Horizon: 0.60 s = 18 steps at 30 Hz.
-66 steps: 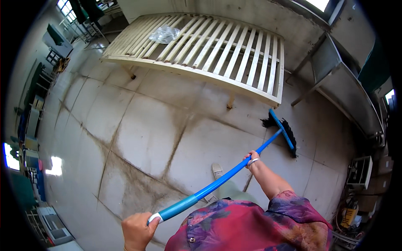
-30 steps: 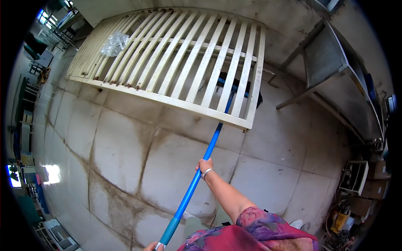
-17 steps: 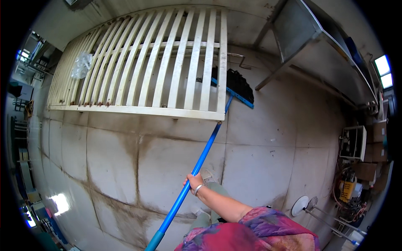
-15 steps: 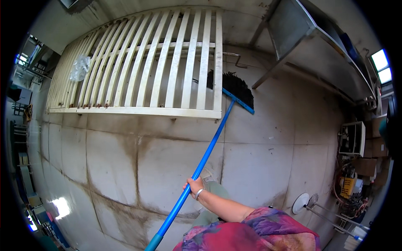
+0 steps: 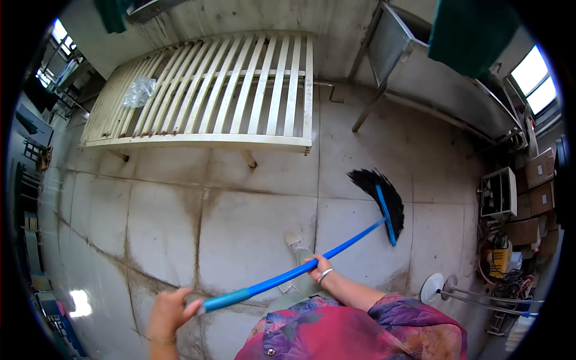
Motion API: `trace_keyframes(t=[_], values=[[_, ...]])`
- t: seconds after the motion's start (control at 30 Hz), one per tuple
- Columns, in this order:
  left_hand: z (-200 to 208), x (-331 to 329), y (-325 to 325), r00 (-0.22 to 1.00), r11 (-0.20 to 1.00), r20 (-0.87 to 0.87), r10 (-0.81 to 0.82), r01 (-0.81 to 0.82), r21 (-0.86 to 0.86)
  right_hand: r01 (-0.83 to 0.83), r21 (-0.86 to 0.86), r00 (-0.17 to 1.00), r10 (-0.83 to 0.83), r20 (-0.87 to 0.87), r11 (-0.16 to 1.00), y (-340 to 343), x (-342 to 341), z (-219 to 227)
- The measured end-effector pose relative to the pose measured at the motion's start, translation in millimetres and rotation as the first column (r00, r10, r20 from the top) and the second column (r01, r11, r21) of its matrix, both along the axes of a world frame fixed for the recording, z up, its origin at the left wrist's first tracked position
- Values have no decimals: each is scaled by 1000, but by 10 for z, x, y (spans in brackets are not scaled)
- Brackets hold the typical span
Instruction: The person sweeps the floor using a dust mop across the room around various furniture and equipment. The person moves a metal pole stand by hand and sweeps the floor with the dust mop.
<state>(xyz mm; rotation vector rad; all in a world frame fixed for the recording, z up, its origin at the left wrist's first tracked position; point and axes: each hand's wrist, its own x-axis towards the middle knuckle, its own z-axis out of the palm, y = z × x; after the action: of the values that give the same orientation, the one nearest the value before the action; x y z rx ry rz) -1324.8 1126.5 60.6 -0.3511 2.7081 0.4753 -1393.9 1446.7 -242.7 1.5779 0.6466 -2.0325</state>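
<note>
A broom with a blue handle [image 5: 282, 278] slants across in front of me. Its black bristles [image 5: 391, 198] rest on the tiled floor to the right, fixed to a narrow blue bar. My right hand [image 5: 318, 267], with a silver bangle at its wrist, is wrapped round the middle of the handle. At the handle's teal end is my left hand [image 5: 170, 315], its thumb and fingers apart. The thumb lies close to the tip of the handle; whether it touches cannot be made out.
A cream slatted bed frame [image 5: 240, 143] stands ahead, a clear plastic bag [image 5: 139, 92] on its slats. A metal table [image 5: 444, 90] is at the far right. Cardboard boxes [image 5: 540, 168], a yellow machine [image 5: 498, 264] and a stand with a round white disc [image 5: 431, 288] line the right side.
The broom head has come out from beside the bed frame, nearer and to the right, and the handle lies flatter. My left hand has come into view at the handle's end.
</note>
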Motion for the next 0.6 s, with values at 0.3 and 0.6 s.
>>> trace_keyframes(t=[0.3, 0.6], values=[[433, 329, 677, 902, 967, -351, -252, 248, -58, 185, 331, 916, -284, 284, 925, 516, 90, 350], [1233, 2043, 304, 903, 945, -392, 176, -266, -189, -239, 4, 952, 233, 199, 971, -1078, 623, 1005]])
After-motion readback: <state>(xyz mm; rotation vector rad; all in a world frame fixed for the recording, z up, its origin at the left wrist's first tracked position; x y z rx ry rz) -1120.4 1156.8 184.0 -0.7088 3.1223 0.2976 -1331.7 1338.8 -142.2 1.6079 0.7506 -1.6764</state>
